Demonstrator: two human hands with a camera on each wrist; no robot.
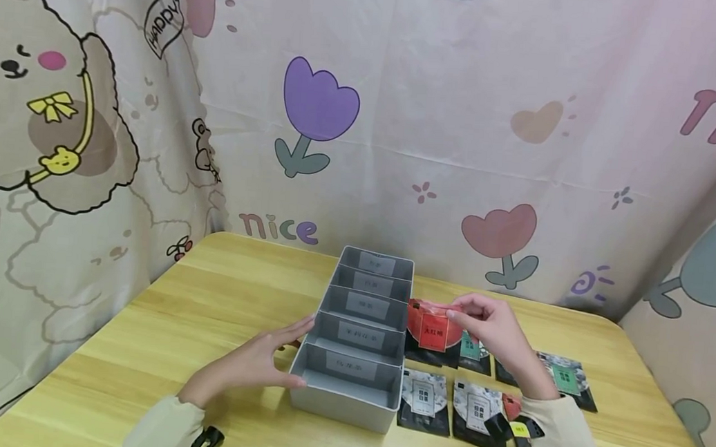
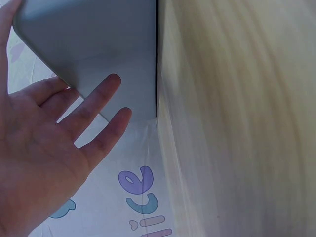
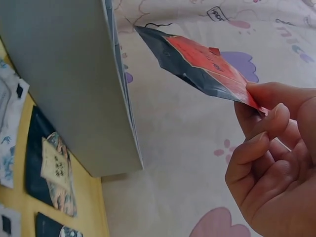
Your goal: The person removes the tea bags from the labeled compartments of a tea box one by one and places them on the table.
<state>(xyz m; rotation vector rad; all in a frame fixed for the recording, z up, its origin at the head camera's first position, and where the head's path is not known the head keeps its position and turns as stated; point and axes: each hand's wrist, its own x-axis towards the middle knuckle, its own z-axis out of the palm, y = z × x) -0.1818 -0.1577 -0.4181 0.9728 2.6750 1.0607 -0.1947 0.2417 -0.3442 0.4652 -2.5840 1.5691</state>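
Observation:
My right hand (image 1: 496,333) pinches the top edge of a red and black tea packet (image 1: 434,329) between thumb and fingers. In the right wrist view the packet (image 3: 197,64) is tilted and clear of the table, beside the box wall. A long grey box (image 1: 341,408) with several labelled compartments stands in the middle of the table. My left hand (image 1: 257,362) is spread at the box's left side near the front, its thumb by the front corner. From the left wrist, extended fingers (image 2: 106,89) lie along the grey wall (image 2: 98,39).
Right of the box lie two white and black packets (image 1: 423,398) in the front row. Behind them are green-labelled packets (image 1: 565,380), one partly under the held packet. Another packet (image 1: 512,406) is partly hidden by my right wrist. A printed curtain (image 1: 387,163) hangs behind the wooden table (image 1: 255,272).

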